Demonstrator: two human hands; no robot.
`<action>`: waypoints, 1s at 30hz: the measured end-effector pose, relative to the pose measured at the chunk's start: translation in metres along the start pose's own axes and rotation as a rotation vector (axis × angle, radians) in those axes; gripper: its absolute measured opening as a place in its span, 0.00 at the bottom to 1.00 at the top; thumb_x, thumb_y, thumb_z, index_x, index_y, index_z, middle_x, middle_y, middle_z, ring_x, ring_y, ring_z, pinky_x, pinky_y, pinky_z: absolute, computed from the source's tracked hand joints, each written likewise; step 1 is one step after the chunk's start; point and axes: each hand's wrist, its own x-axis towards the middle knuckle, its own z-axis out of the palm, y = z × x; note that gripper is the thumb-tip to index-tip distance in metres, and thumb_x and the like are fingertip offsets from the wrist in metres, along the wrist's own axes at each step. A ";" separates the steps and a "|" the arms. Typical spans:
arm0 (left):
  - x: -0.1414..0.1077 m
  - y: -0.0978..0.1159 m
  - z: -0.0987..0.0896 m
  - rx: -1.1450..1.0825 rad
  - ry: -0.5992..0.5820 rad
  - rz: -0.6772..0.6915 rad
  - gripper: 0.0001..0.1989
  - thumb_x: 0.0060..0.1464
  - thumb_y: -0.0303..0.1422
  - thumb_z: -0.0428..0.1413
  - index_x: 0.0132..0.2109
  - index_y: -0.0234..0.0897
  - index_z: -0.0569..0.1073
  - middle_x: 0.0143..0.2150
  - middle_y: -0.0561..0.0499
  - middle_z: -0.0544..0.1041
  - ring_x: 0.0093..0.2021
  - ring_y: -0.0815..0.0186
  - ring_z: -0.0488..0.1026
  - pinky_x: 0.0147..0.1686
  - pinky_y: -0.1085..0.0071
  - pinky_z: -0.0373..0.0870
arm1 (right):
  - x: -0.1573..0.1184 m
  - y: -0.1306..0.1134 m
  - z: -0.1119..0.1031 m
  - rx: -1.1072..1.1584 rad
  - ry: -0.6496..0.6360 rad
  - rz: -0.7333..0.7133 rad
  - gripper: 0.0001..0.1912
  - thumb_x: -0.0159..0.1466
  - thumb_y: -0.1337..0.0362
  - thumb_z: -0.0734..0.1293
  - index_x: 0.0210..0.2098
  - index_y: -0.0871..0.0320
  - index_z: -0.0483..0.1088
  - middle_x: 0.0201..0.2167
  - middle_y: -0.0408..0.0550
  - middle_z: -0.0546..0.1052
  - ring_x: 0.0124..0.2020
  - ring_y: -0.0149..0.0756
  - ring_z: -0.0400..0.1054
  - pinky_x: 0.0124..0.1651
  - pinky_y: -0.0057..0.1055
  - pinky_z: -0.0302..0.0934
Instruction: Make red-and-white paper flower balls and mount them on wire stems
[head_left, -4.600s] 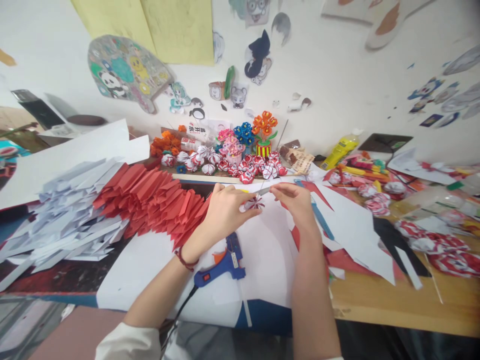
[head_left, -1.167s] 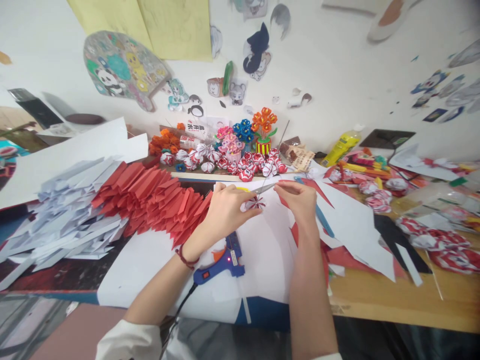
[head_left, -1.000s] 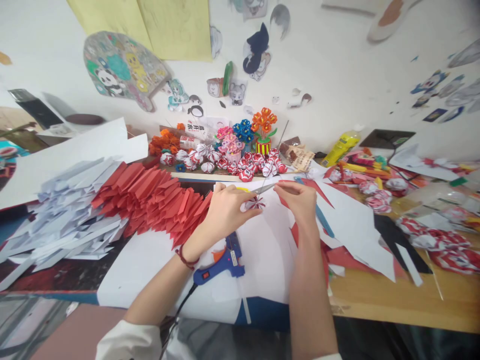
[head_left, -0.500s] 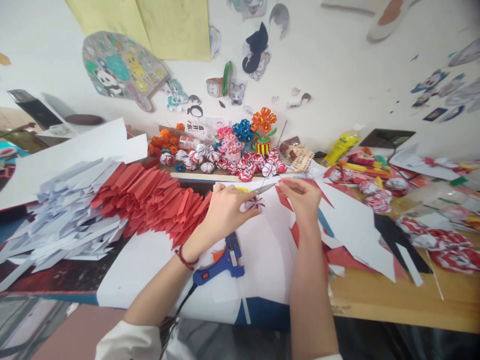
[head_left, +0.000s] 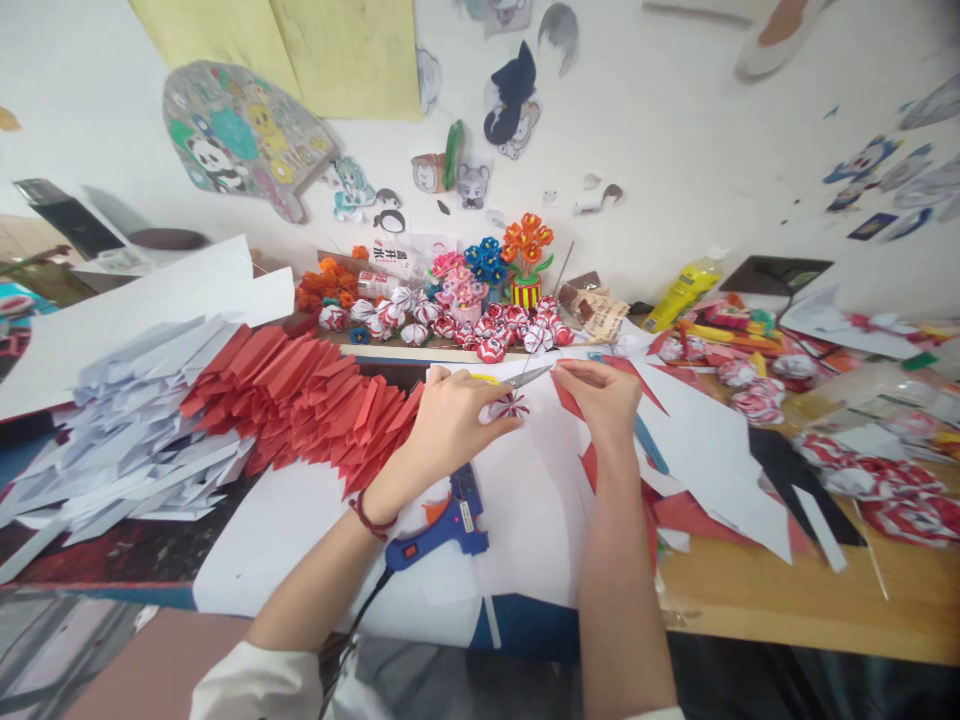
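Note:
My left hand [head_left: 454, 415] is closed around a small red-and-white striped paper flower [head_left: 511, 408], mostly tucked between thumb and fingers. To its right, my right hand [head_left: 604, 395] has thumb and fingertips pinched together; whatever is between them is too small to make out. A pair of scissors [head_left: 531, 377] with a yellow handle shows just behind the flower, its blade pointing at my right fingertips. Below my left hand, a blue glue gun [head_left: 442, 535] with a lit red switch lies on white paper [head_left: 532, 500].
Folded red paper strips [head_left: 300, 400] and white paper strips [head_left: 150, 420] are piled on the left. Finished red-and-white paper flowers [head_left: 491, 348] line the back below the wall. Paper scraps [head_left: 720, 450], a yellow bottle [head_left: 684, 290] and more flowers [head_left: 911, 515] cover the right side.
My right hand has shifted slightly left, its fingertips now beside the scissors' tip. My left hand and the flower have stayed put.

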 end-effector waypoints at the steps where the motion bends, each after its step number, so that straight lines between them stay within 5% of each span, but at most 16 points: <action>1: 0.000 0.000 0.000 0.000 0.001 0.002 0.16 0.57 0.48 0.60 0.47 0.46 0.79 0.42 0.50 0.83 0.43 0.57 0.75 0.42 0.61 0.54 | 0.000 0.000 0.000 -0.013 0.003 -0.004 0.14 0.51 0.57 0.76 0.34 0.59 0.81 0.33 0.51 0.83 0.36 0.45 0.79 0.43 0.39 0.73; 30: 0.000 0.000 0.001 0.003 0.022 0.028 0.16 0.57 0.47 0.60 0.48 0.45 0.79 0.41 0.51 0.83 0.42 0.58 0.75 0.42 0.61 0.54 | -0.005 -0.008 0.000 -0.058 -0.013 -0.025 0.11 0.51 0.61 0.75 0.33 0.60 0.81 0.32 0.51 0.83 0.35 0.45 0.79 0.43 0.38 0.73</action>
